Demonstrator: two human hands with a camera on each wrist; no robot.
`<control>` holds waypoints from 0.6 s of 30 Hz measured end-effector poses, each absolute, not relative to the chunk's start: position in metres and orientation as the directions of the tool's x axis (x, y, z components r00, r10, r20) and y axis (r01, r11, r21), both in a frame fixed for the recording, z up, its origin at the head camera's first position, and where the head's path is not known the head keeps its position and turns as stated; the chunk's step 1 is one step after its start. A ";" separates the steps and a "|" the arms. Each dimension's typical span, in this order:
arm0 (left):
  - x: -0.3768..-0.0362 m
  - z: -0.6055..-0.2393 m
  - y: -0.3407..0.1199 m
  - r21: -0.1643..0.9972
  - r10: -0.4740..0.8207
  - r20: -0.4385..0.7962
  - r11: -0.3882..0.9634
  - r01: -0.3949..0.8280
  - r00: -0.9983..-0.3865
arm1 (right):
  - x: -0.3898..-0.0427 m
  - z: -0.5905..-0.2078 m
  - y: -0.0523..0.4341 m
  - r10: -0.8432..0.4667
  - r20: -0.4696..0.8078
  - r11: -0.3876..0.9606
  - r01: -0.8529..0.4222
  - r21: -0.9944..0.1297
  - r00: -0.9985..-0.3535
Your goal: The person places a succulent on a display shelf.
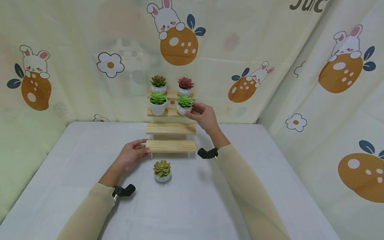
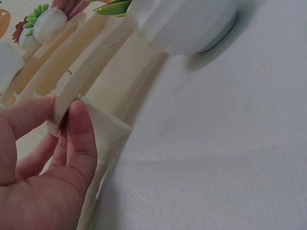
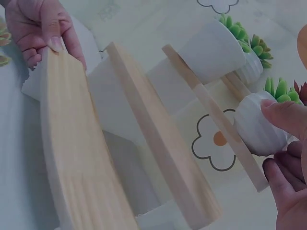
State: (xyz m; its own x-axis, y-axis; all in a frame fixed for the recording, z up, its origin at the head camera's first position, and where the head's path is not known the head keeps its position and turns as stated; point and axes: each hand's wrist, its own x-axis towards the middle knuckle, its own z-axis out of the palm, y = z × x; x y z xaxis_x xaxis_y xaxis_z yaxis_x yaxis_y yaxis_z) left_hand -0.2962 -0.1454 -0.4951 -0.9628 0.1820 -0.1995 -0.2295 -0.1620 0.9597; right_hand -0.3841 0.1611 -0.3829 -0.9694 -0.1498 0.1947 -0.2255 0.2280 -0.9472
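Observation:
A stepped wooden stand (image 1: pixel 171 146) with pale plank shelves rises at the back of the table. My left hand (image 1: pixel 133 155) pinches the left end of its lowest plank (image 2: pixel 91 62) between thumb and fingers. At the second shelf from the top, my right hand (image 1: pixel 205 116) grips a green potted succulent (image 1: pixel 184 104) by its white ribbed pot (image 3: pixel 259 124), at the shelf's right end. Left of it on that shelf stands another green succulent (image 1: pixel 157 103) in a taller white pot. The top shelf carries a brownish-green succulent (image 1: pixel 158 83) and a red succulent (image 1: pixel 185 85).
A yellow-green succulent (image 1: pixel 162 170) in a low white pot stands on the white tablecloth (image 1: pixel 180 206) in front of the stand. Behind the stand hangs a patterned curtain (image 1: pixel 126 96), and another curtain (image 1: pixel 324 126) borders the right side.

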 end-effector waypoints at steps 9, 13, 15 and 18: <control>-0.295 -0.495 -0.144 0.960 0.185 -0.197 -0.163 -0.228 -0.963 | -0.351 -0.403 0.163 -0.052 0.310 0.253 -0.313 -0.916 -0.949; -0.296 -0.495 -0.144 0.960 0.182 -0.200 -0.159 -0.229 -0.963 | -0.331 -0.414 0.161 -0.061 0.342 0.196 -0.348 -0.917 -0.938; -0.296 -0.495 -0.145 0.961 0.180 -0.201 -0.156 -0.230 -0.963 | -0.322 -0.422 0.160 -0.064 0.351 0.153 -0.356 -0.922 -0.934; -0.297 -0.495 -0.145 0.960 0.176 -0.203 -0.156 -0.231 -0.963 | -0.309 -0.437 0.157 -0.064 0.362 0.107 -0.367 -0.924 -0.930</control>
